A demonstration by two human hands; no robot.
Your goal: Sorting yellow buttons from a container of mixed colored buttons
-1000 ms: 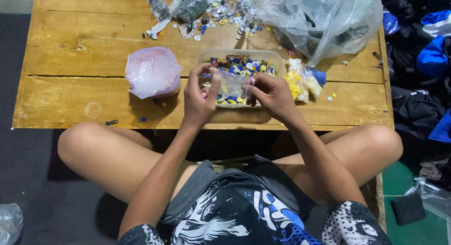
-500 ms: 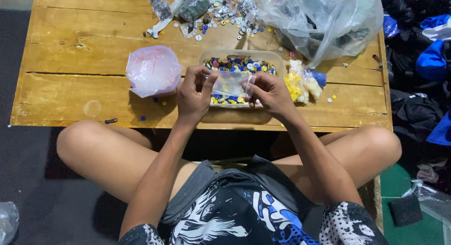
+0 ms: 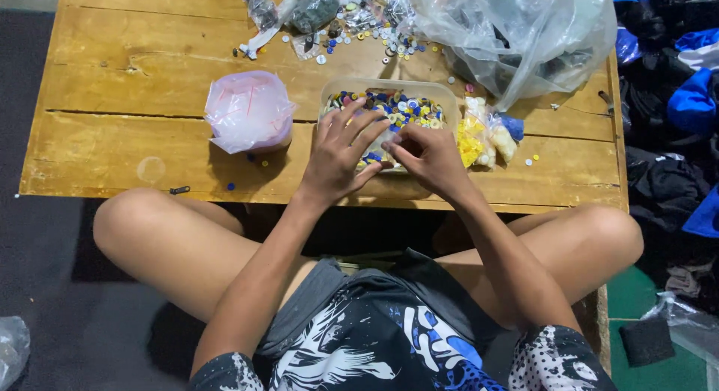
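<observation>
Both hands meet over the clear plastic tub [image 3: 386,88] of mixed coloured buttons [image 3: 404,106]: the left hand [image 3: 337,155] lies spread, fingers apart, across its near rim, while the right hand [image 3: 428,155] has its fingertips drawn together just beside it; whether they pinch a button or a small bag, I cannot tell. Sorting looks well short of done, judging by the full tub and the loose buttons [image 3: 359,35] scattered at the far edge. Small filled bags [image 3: 483,136], yellow and cream, lie right of the tub; a pink-tinted bag [image 3: 247,110] sits left. Everything rests on a low wooden plank table [image 3: 112,91], with a large clear plastic bag [image 3: 524,31] at its far right and piled clothes [image 3: 674,99] beyond.
</observation>
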